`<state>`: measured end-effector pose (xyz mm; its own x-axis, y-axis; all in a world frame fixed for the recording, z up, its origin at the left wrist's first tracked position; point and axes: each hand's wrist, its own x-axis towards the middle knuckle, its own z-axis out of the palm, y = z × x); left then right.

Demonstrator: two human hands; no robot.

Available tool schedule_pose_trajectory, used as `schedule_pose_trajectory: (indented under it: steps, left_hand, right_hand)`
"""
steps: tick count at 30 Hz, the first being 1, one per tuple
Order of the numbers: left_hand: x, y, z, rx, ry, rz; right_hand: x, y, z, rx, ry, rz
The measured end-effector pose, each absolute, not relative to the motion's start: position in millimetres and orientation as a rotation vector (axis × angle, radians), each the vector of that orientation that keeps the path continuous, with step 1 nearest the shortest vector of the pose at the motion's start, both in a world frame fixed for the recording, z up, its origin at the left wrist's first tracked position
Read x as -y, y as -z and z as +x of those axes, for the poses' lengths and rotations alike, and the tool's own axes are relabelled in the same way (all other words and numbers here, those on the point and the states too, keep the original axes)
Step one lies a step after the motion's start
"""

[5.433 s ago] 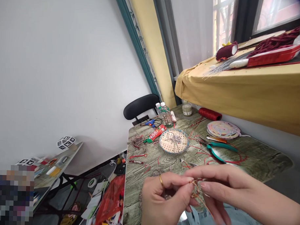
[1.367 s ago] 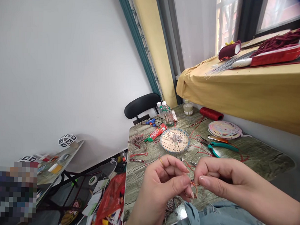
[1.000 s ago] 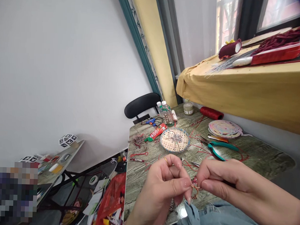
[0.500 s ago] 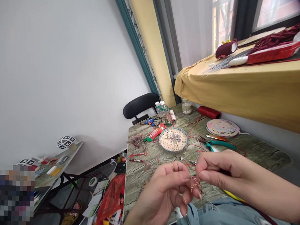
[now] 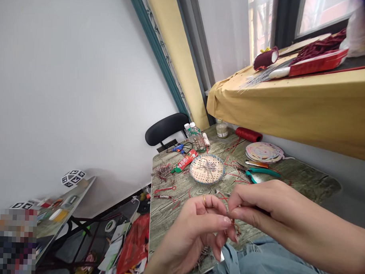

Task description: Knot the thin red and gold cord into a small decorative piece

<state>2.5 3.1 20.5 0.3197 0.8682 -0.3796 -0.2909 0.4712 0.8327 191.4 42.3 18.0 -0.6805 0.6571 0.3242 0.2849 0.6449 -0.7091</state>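
Low over the wooden-patterned table, my left hand [image 5: 199, 229] has its thumb and forefinger closed on a small red braided cord [image 5: 238, 231]. Part of that cord hangs beyond the fingertips, and the rest is hidden by my fingers. My right hand [image 5: 263, 209] pinches with thumb and forefinger right beside the left fingertips; what sits in this pinch is too small to see well, perhaps a strand of the cord. Just beyond the right hand lie teal-handled pliers [image 5: 263, 172]. A round woven tray [image 5: 196, 174] with a wiry bundle in it stands farther back.
Red cord pieces [image 5: 165, 189] and a tangle of trimmings [image 5: 163, 172] lie at the table's left. Toward the back are a red thread spool [image 5: 249, 134], plastic bottles [image 5: 194, 131], a glass jar [image 5: 222, 129] and a pastel coil [image 5: 264, 152]. A black chair [image 5: 167, 128] stands behind.
My hands have come closer together, fingertips now nearly touching. Less of the braided cord shows between them. The whole view has shifted slightly, so things sit farther left.
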Motion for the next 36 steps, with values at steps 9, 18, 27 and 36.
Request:
schedule_pose_trajectory:
  steps: [9,18,27,36]
  left_hand:
    - [-4,-23,5,-1.052,-0.913,0.848]
    - [-2,-26,2,-1.063,-0.868,0.933]
    - [1,-26,6,-1.017,-0.896,0.965]
    - [6,-27,11,-0.998,-0.962,0.678]
  right_hand:
    - [-44,-22,190,2.306,-0.730,-0.704]
    - [-42,-21,191,2.283,-0.655,-0.652]
    - [-42,-13,190,2.335,-0.503,-0.612]
    - [-40,-11,191,2.311,-0.466,-0.657]
